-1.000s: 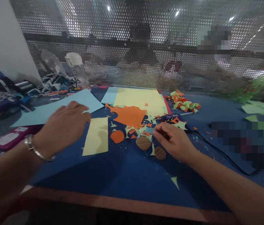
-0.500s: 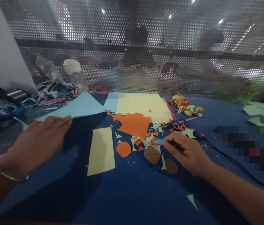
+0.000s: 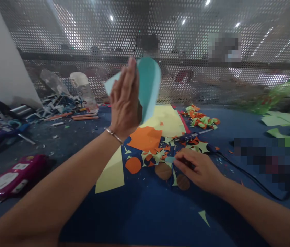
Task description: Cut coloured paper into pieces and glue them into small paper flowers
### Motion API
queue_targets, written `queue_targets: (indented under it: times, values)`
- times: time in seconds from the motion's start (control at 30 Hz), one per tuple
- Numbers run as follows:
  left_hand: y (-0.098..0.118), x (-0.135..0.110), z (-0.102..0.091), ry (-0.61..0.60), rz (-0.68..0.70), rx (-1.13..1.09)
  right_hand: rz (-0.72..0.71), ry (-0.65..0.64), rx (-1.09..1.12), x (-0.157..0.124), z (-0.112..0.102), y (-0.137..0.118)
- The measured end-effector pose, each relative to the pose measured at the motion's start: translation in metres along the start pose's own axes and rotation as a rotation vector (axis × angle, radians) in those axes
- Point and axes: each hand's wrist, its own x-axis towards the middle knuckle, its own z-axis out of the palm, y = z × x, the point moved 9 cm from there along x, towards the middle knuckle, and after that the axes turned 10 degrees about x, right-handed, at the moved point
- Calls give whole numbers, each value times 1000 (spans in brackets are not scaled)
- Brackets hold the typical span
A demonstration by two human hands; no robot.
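My left hand (image 3: 124,99) is raised above the table and grips a light blue paper sheet (image 3: 147,85), which curls behind the palm. My right hand (image 3: 198,168) rests low on the dark blue table cover (image 3: 145,209), fingers pinched on a small light blue paper piece (image 3: 170,159). Beside that hand lie two brown paper circles (image 3: 163,171), an orange circle (image 3: 132,165), an orange cut sheet (image 3: 146,138) and several pale green star-shaped scraps (image 3: 160,154). A pale yellow strip (image 3: 111,173) lies under my left forearm.
A large yellow sheet (image 3: 166,120) lies at the back centre. Crumpled orange and green scraps (image 3: 201,119) sit back right. A pink box (image 3: 13,176) lies left, clutter and a white bottle (image 3: 83,89) back left. A black cable (image 3: 247,176) runs right. Perforated metal screen (image 3: 211,79) stands behind.
My left hand has lifted the light blue sheet off the table and swung it up in front of the screen. My right hand has stayed by the scraps.
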Motion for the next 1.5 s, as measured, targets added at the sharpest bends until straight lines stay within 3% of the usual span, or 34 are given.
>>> queue_targets:
  times: [0.03, 0.13, 0.27, 0.4, 0.57, 0.7, 0.8, 0.9, 1.03, 1.17, 1.23, 1.27, 1.37, 1.5]
  values:
    - [4, 1, 5, 65, -8, 31, -6, -2, -1, -1, 0, -2]
    - [14, -2, 54, -27, 88, 79, -49, -13, -1, -4, -1, -9]
    - [-9, -13, 102, -196, 26, 90, -78, -23, 20, -8, -2, -11]
    - [-21, -11, 98, -158, 16, 103, -100, -30, 29, -9, 1, -10]
    - [-6, -22, 138, -412, 239, 72, -121, -11, -14, -7, 0, -13]
    - [-13, -28, 158, -488, 236, 65, -98, -11, -18, -5, 0, -10]
    - [-17, -26, 155, -505, 183, 39, -45, -6, 29, -4, 1, -2]
    - [-10, -20, 139, -475, 114, -28, -2, 24, 69, -4, 1, 4]
    - [27, -20, 106, -485, 88, -253, 60, 64, 128, -4, 0, 8]
    - [65, -40, 72, -554, 57, -553, 158, 80, 255, -3, 1, 16]
    - [68, -56, 68, -620, -160, -937, 203, 80, 322, -3, 4, 20]
    - [69, -64, 68, -644, -226, -1021, 215, 76, 348, -2, 5, 21]
    - [74, -82, 69, -666, -280, -1129, 225, 43, 387, -1, 11, 19]
    - [76, -91, 71, -652, -239, -1181, 210, -12, 385, -2, 18, 15]
